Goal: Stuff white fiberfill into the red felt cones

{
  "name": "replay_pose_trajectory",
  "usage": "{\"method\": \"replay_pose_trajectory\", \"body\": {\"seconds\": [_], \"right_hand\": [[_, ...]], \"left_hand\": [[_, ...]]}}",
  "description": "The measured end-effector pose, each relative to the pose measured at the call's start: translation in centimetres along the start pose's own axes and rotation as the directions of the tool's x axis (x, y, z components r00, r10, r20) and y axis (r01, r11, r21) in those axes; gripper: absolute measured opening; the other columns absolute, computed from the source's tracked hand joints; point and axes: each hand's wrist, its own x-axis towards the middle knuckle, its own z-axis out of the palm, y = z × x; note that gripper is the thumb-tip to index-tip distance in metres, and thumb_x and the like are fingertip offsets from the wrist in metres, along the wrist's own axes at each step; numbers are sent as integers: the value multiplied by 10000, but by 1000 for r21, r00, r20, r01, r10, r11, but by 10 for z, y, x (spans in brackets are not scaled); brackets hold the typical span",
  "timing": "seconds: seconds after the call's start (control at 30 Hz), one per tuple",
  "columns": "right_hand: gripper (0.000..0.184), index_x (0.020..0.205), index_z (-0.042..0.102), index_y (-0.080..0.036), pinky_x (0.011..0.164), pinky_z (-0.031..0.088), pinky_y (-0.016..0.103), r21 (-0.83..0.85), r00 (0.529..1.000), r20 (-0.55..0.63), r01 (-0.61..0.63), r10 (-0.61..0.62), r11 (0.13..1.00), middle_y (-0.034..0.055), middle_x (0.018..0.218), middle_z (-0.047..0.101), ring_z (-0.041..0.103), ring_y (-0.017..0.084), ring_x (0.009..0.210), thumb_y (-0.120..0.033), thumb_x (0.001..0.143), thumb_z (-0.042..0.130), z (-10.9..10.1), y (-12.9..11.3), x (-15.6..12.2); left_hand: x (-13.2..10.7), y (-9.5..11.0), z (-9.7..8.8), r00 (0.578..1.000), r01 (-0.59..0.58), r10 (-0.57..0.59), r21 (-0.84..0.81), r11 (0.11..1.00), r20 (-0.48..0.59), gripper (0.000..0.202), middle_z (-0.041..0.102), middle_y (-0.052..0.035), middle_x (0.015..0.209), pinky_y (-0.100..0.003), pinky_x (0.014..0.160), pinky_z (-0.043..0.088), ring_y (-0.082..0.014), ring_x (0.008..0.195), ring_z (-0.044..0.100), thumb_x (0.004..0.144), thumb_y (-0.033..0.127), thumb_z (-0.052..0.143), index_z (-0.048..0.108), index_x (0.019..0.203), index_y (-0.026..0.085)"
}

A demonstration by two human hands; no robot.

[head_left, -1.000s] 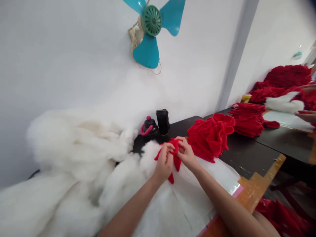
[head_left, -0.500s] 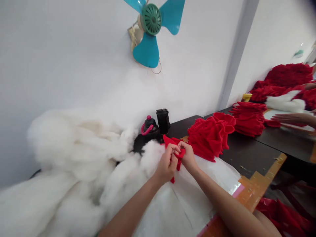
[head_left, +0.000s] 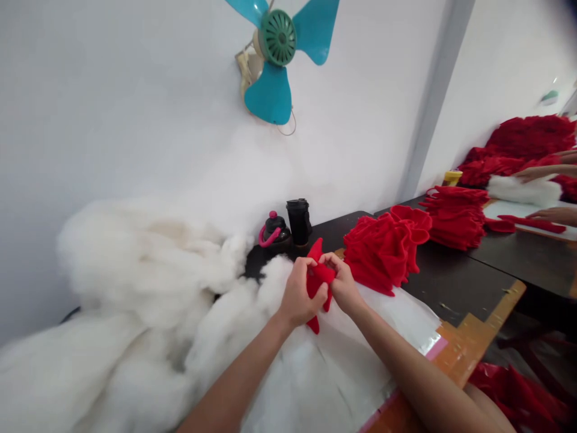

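Between my two hands is a small red fabric piece (head_left: 319, 278) with pointed ends, held just above a white sheet (head_left: 342, 355). My left hand (head_left: 301, 294) grips its left side, thumb and fingers curled around the edge. Fingers of my right hand (head_left: 343, 285) pinch the opposite side near the middle. Parts of the piece are hidden behind the fingers. White fluffy stuffing (head_left: 274, 279) lies right beside my left hand, joining a large heap (head_left: 148, 270) on the left. A stack of red fabric pieces (head_left: 383, 249) stands just right of my right hand.
Behind the hands stand a black bottle with a pink handle (head_left: 273, 231) and a black cup (head_left: 298, 221). A blue-bladed fan (head_left: 278, 39) hangs on the wall. Farther right are another red stack (head_left: 457, 216), a yellow container (head_left: 451, 178) and a co-worker's hands (head_left: 552, 215) near stuffing.
The red piece has been turned and spread, showing more of its face, with its tip now pointing up. My left fingers have opened out around it. The co-worker's hands have shifted.
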Motion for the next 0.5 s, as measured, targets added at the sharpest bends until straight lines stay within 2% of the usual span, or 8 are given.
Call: {"method": "replay_pose_trajectory", "body": {"seconds": [0.1,0.17,0.23,0.3,0.37,0.43,0.5], "right_hand": [[233,644,375,-208,551,358,219,53,998,-45,-41,44,998,-49,642,478,435,102,587,-125,645,593,-3,7,1],[292,609,298,-209,525,305,213,24,998,-53,-38,39,999,-57,601,408,367,90,561,-136,649,578,-5,8,1],[298,605,277,-211,520,273,215,-43,999,-40,-16,14,999,-61,590,359,326,89,557,-145,652,564,-6,5,1],[289,603,281,-211,538,284,221,-124,1000,-14,26,-28,992,-55,602,354,331,96,574,-154,658,559,-6,0,1],[281,599,290,-207,596,340,236,-184,997,14,74,-73,980,-29,669,434,403,115,643,-165,673,558,-5,-2,1],[270,597,296,-204,644,374,250,-182,997,8,81,-81,980,-2,752,513,464,135,718,-169,687,548,-5,-1,1],[248,610,312,-205,601,359,235,-101,999,-38,23,-27,995,-9,734,521,469,127,681,-171,695,542,-4,3,2]], "left_hand": [[-1,2,1,999,49,-49,31,998,15,418,527,-72,1043,-375,842,467,-215,932,547,732,207,615,430,1107,201],[-2,4,3,997,76,-77,63,995,11,412,541,-75,1047,-376,841,468,-217,933,557,733,164,587,427,1111,202],[-3,5,5,998,48,-51,88,995,32,445,543,-84,1059,-378,843,467,-225,944,558,718,143,586,424,1129,198],[-3,5,6,999,21,-24,129,991,24,442,546,-89,1054,-377,838,461,-234,949,555,705,111,562,440,1122,196],[-2,4,5,997,75,-70,147,986,-45,368,567,-67,978,-356,813,452,-218,899,562,703,54,481,480,1041,201],[0,3,4,978,184,-177,57,981,-111,318,576,-36,875,-315,767,444,-188,820,563,684,15,405,505,922,202],[5,1,1,947,281,-299,-149,948,-117,286,567,-15,813,-269,694,435,-159,744,551,664,18,373,505,847,195]]}}
